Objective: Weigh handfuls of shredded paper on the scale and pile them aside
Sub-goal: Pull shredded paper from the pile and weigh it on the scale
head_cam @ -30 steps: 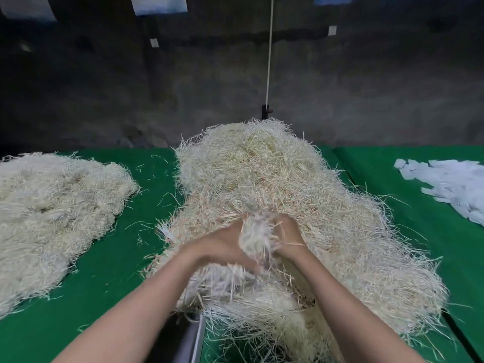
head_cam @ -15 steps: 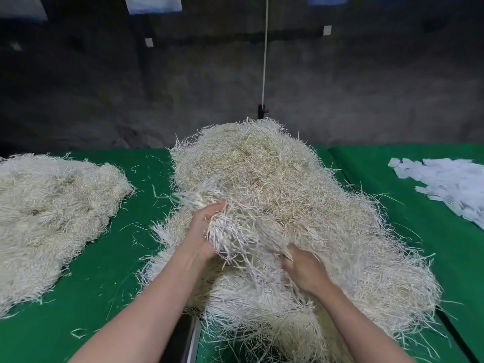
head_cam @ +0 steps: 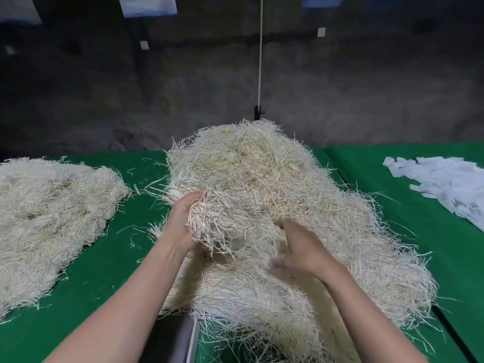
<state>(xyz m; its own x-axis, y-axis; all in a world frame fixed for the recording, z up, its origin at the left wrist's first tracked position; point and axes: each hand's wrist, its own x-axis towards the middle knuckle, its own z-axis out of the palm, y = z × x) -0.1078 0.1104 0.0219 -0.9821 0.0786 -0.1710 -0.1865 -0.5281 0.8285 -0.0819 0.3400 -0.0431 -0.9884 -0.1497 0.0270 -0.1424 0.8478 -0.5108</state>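
Head view: left hand (head_cam: 183, 218) is raising a clump (head_cam: 212, 221).
Its fingers (head_cam: 192, 199) are clamping it; right hand (head_cam: 301, 247) is pulling free, fingers apart; weighing is nearing.

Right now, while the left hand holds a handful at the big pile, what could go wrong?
1. The handful in the left hand looks tangled with the big pile; pulling may drag extra strands onto the green table.
2. Shreds lie against the scale at the bottom edge, so they might add to the reading.
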